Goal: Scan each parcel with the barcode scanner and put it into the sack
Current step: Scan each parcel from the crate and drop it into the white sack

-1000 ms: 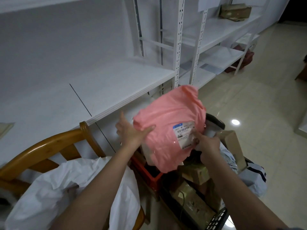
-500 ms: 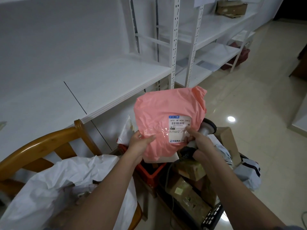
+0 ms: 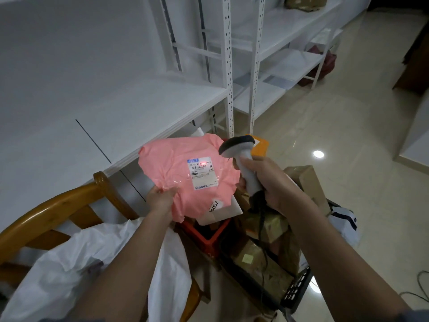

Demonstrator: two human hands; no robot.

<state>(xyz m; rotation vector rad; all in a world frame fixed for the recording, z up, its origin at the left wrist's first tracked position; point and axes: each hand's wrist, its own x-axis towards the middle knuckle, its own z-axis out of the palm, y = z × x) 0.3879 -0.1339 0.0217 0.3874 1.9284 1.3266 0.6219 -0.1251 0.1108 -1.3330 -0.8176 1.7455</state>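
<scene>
In the right hand [image 3: 274, 182], scanner [image 3: 243, 159] points left at parcel [image 3: 185, 173].

Two bare forearms, a grey-blue sleeve edge [image 3: 415, 316] just visible at the right upper arm.

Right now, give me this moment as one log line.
step: scanning | left hand: holds pink parcel | right hand: grips barcode scanner, red light on label | sack: parcel not yet in

A parcel sorting or storage room. White metal shelving [image 3: 232, 94] lines the wall above a glossy tiled floor [image 3: 336, 140]. Crates [image 3: 209, 238] of cardboard parcels [image 3: 262, 263] stand beside a white sack [image 3: 69, 275].
</scene>
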